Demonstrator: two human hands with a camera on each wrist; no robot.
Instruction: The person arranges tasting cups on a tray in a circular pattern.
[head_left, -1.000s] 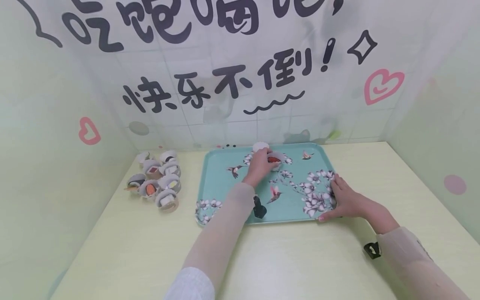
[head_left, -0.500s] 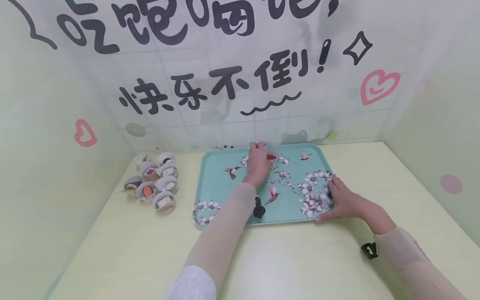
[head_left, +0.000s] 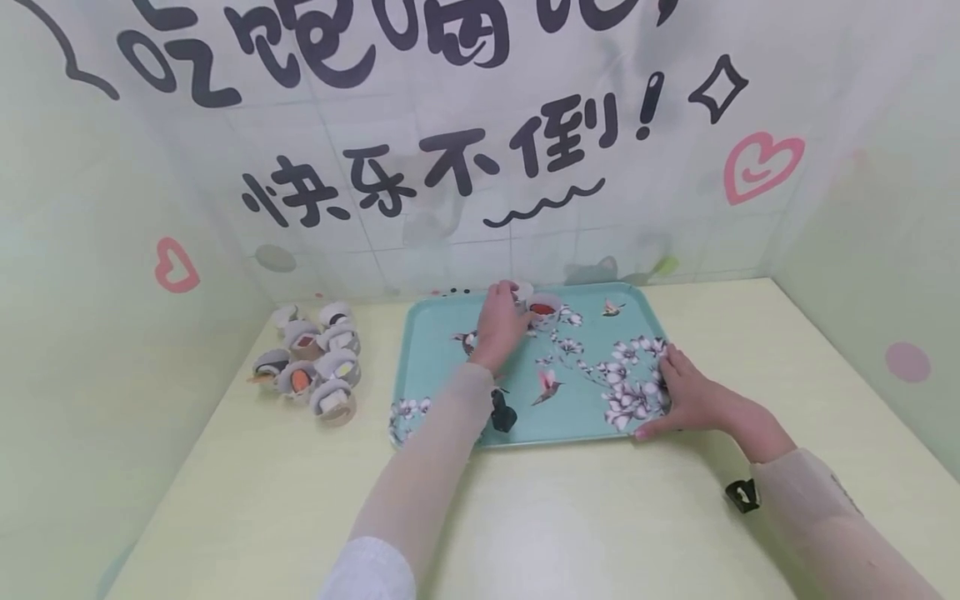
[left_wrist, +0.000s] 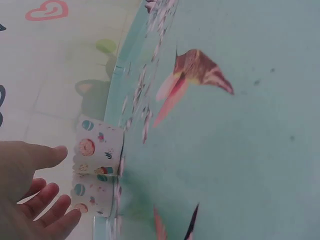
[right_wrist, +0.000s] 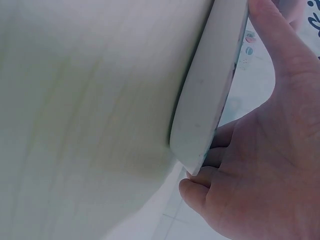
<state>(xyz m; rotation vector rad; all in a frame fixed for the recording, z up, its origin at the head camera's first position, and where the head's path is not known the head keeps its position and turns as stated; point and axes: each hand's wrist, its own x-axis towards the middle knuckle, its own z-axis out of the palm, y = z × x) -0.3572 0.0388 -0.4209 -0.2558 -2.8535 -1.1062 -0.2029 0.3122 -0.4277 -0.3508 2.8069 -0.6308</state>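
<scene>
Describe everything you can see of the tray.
The tray is turquoise, rectangular with rounded corners and a raised rim, and looks like smooth plastic. Printed flowers and hummingbirds decorate its surface. It lies flat on the pale table, near the back wall. Two paper cups stand on it by the far rim, and the right hand grips its near right corner.
</scene>
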